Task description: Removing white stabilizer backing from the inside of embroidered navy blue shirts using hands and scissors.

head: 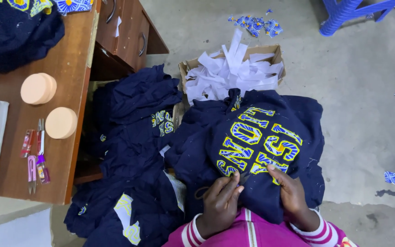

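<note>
Navy sweatshirt (pixel 252 151) under both hands, left hand (pixel 220 201) pinching small scissors (pixel 243 177), right hand (pixel 291 192) pressing fabric.

wooden table (pixel 65 77) holds two round pads (pixel 39 88), thread snips (pixel 40 137).

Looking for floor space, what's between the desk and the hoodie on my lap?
In the head view, a heap of navy garments fills the gap between the desk and the hoodie.

A navy hoodie (pixel 252 146) with yellow-and-blue patterned letters lies across the person's lap. The left hand (pixel 220 201) pinches small scissors (pixel 243 177) at the hoodie's lettering; the right hand (pixel 291 192) presses the fabric just beside. Behind the hoodie stands a cardboard box (pixel 277 52) of white paper strips.
</note>
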